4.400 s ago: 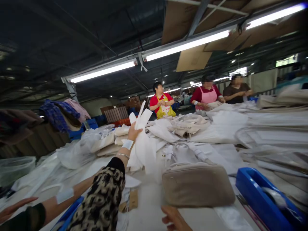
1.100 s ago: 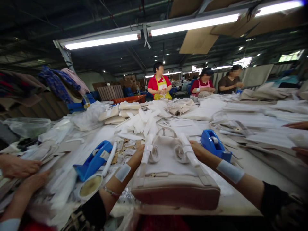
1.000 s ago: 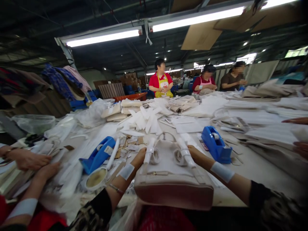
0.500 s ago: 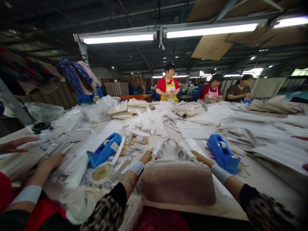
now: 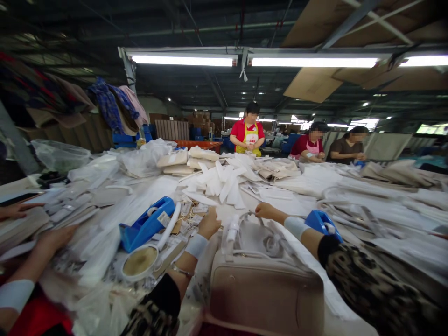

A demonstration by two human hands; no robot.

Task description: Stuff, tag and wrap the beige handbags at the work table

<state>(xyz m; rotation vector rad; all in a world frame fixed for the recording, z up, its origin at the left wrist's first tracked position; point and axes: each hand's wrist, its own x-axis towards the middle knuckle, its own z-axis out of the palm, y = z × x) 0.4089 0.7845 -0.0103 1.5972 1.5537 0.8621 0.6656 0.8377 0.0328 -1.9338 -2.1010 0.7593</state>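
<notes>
A beige handbag (image 5: 266,294) stands upright on the table before me, its front edge low in the view. White wrapping (image 5: 231,229) covers part of its raised handle, and a grey-white strap lies bunched on top. To the left of the handle is my left hand (image 5: 209,224), fingers curled together; whatever they may hold is hidden. My right hand (image 5: 265,210) is closed at the top of the handle, its fingertips pinching it. Tags with strings (image 5: 189,212) lie just left of my left hand.
Blue tape dispensers (image 5: 149,224) stand left and right of the bag. A roll of tape (image 5: 140,262) lies at front left. White strips (image 5: 224,179) are heaped farther back. A co-worker's hands (image 5: 56,238) work at the left; other people stand across the table.
My right hand has moved from the bag's right side up and left to the handle top. My left hand has shifted slightly left, off the wrapped handle. The bag appears closer and lower.
</notes>
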